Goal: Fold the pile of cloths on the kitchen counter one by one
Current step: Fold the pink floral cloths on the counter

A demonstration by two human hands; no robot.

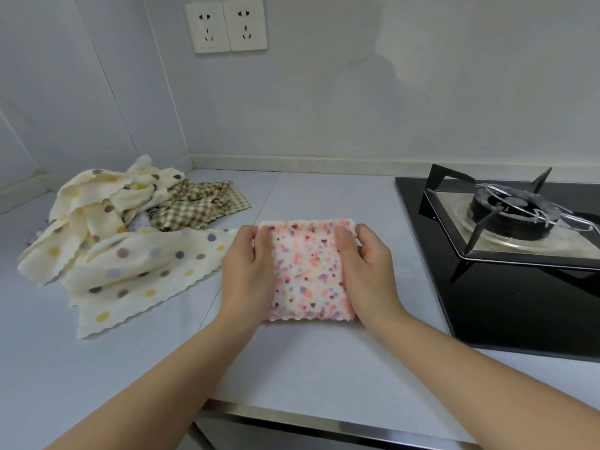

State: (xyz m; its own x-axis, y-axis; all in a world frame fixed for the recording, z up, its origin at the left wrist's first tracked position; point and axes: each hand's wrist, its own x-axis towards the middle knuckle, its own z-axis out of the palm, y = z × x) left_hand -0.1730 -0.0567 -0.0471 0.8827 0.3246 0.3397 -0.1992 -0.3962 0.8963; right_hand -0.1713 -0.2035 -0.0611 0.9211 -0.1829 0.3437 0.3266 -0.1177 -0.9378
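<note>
Pink speckled cloth [308,271] folded on counter [292,368] | left hand [248,271] pinches left edge | right hand [370,271] pinches right edge

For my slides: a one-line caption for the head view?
The left hand and right hand hold a folded speckled cloth on the counter beside the cloth pile.

a home kitchen: gas hob [516,216] set in a pale counter [324,368], wall sockets [227,26] above.

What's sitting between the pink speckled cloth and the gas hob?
Only bare white counter; the right hand grips the pink speckled cloth on that side, clear of the gas hob. Head view.
</note>
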